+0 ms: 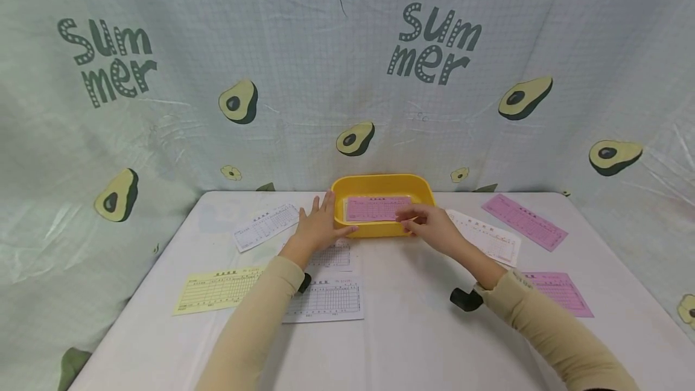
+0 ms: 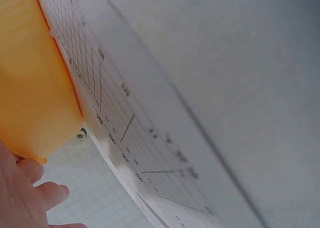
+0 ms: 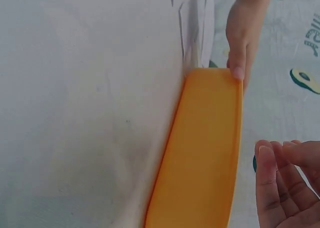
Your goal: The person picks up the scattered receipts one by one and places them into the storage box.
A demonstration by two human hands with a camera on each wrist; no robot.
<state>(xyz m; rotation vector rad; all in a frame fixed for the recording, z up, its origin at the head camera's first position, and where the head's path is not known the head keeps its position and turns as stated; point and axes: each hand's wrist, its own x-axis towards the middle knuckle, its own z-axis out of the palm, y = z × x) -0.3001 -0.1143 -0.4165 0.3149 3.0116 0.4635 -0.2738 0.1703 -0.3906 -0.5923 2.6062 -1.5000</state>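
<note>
A yellow plastic tray (image 1: 374, 231) stands at the back of the table, with a pink form slip (image 1: 374, 210) lying on top of paler paper inside it. My left hand (image 1: 317, 227) spreads its fingers against the tray's left side; in the right wrist view, the left thumb presses on the rim. Over the tray's front right corner hovers my right hand (image 1: 431, 227), its fingers loosely bent. The right wrist view shows nothing held in these fingers (image 3: 267, 160). At the left wrist view's lower corner, the left fingers (image 2: 32, 170) touch the tray's edge.
White slips (image 1: 326, 300) lie in front of and left of the tray, some partly under my left arm, beside a yellow slip (image 1: 217, 291). To the right are another white slip (image 1: 488, 237) and two pink slips (image 1: 523, 222). A patterned cloth hangs behind.
</note>
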